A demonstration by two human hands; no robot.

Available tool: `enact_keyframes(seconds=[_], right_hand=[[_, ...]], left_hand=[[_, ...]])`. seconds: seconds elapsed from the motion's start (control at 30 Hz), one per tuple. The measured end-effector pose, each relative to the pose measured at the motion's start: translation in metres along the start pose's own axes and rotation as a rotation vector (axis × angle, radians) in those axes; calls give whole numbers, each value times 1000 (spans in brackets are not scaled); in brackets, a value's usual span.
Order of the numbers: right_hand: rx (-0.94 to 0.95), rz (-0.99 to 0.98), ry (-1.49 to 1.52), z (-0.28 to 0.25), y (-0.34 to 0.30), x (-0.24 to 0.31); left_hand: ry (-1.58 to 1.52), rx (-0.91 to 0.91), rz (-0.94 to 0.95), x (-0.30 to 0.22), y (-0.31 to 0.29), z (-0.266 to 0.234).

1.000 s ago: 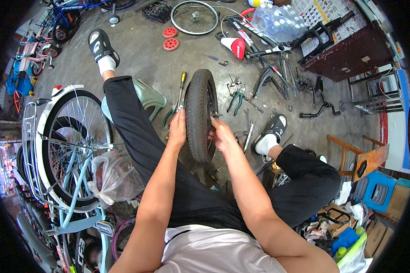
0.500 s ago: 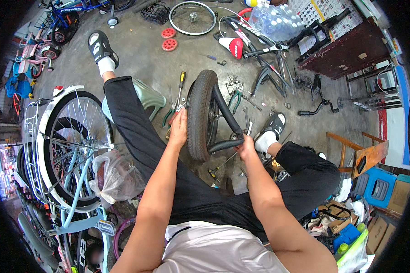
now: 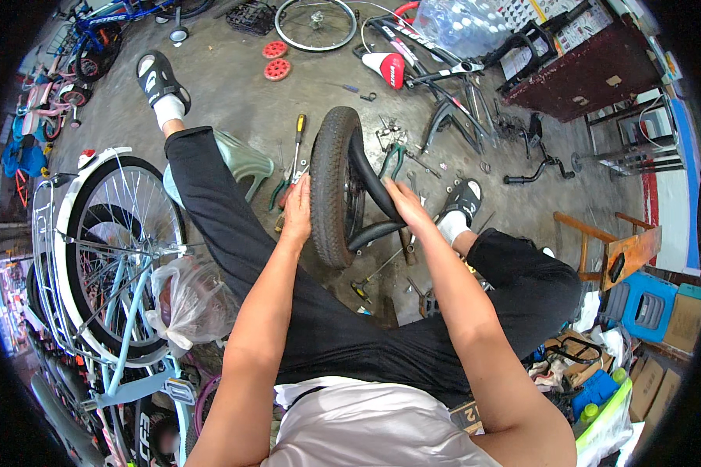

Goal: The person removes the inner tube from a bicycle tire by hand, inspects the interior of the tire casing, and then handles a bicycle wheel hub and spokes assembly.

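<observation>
A small bicycle wheel with a knobbly black tyre (image 3: 331, 191) stands upright between my knees. A black inner tube (image 3: 375, 187) bulges out of its right side in a loop; dark spokes show behind it. My left hand (image 3: 297, 212) steadies the tyre from the left, fingers pointing up along it and their tips partly hidden. My right hand (image 3: 407, 208) is on the tube's outer bend, with its fingers laid along the tube and pressed together. Around the wheel lie a yellow-handled screwdriver (image 3: 299, 132), green-handled pliers (image 3: 392, 159) and spanners.
On my left stands a pale blue bicycle (image 3: 125, 335) with a plastic bag (image 3: 193, 300) beside it. A green plastic stool (image 3: 245, 167) is by my left leg. Farther off lie a bare wheel rim (image 3: 315, 25) and a bicycle frame (image 3: 436, 74). A wooden stool (image 3: 629, 253) stands right.
My right hand has moved up from the lower corner of the tube to its outer bend, where its fingers have straightened. The tube loop has drawn closer to the tyre.
</observation>
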State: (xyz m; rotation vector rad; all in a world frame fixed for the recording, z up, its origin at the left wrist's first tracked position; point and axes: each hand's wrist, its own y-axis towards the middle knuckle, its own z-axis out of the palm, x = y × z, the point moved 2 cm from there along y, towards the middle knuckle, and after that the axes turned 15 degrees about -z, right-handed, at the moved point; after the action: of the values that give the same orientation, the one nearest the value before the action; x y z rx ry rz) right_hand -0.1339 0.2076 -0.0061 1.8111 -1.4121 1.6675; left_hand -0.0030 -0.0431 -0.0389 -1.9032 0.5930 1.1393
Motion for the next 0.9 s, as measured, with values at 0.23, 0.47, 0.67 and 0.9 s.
enact_keyframes(seconds=[0.23,0.47,0.67,0.9], right_hand=[[-129,-397,-652,33,28,71],[-186,-376,-586,4,34,43],[-202,-90,-599,-9,32,-39],[32,269,-617,4,-14,-118]], left_hand=[[15,-27,43,-1,-5,6],[105,-43,78,-11,-16,4],[50,-77,11,-47,-24,26],[46,-132,90,-66,-17,42]])
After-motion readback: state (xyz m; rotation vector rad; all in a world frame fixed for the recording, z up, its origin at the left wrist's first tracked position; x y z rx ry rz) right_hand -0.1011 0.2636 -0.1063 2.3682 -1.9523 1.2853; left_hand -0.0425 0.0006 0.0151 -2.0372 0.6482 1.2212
